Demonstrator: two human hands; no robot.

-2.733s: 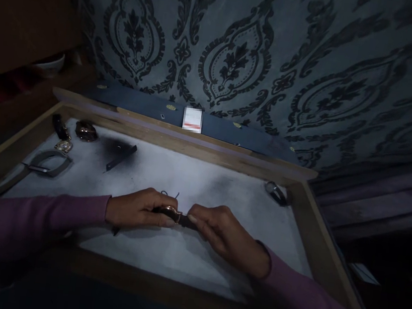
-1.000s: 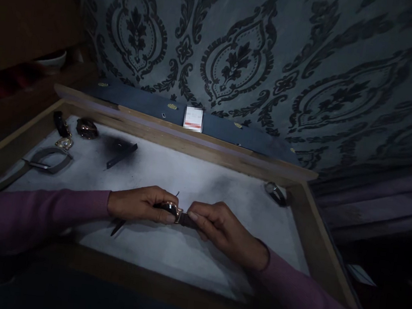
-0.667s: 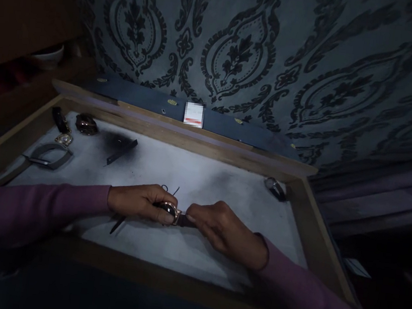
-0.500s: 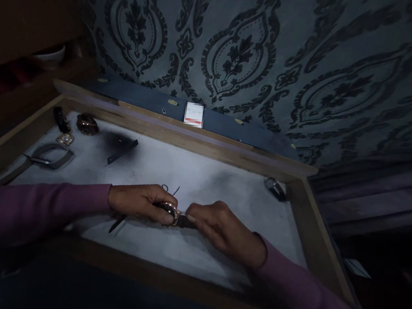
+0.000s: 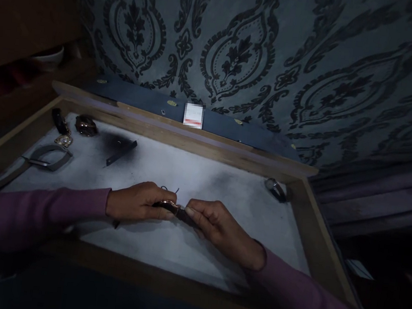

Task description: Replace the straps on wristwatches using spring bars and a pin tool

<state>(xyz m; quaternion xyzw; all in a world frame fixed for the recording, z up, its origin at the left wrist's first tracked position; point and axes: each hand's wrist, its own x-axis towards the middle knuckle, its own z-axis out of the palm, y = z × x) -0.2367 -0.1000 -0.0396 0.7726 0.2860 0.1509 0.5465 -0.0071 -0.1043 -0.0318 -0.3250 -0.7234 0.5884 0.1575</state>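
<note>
A wristwatch [image 5: 168,205] with a gold-toned case and dark strap is held between my two hands above the white bottom of a wooden tray. My left hand [image 5: 138,200] is closed around the case, thumb in front and fingers behind. My right hand [image 5: 216,223] pinches the dark strap [image 5: 185,216] just right of the case. The watch is tilted, so its face is seen nearly edge-on. Behind my left hand lies a small dark looped thing [image 5: 171,189], its kind unclear. The far strap end is partly hidden by my hands.
At the tray's left lie a gold-faced watch [image 5: 63,140], a brown-and-gold watch-like piece [image 5: 86,126] and a grey strap watch [image 5: 51,157]. A loose dark strip [image 5: 121,153] lies farther right. Another watch [image 5: 276,189] rests by the right wall. The wooden rim [image 5: 211,142] surrounds them.
The watch has turned in my hands, from its face showing to nearly edge-on. Its strap now slants down to the right. Both hands keep their hold and have barely shifted.
</note>
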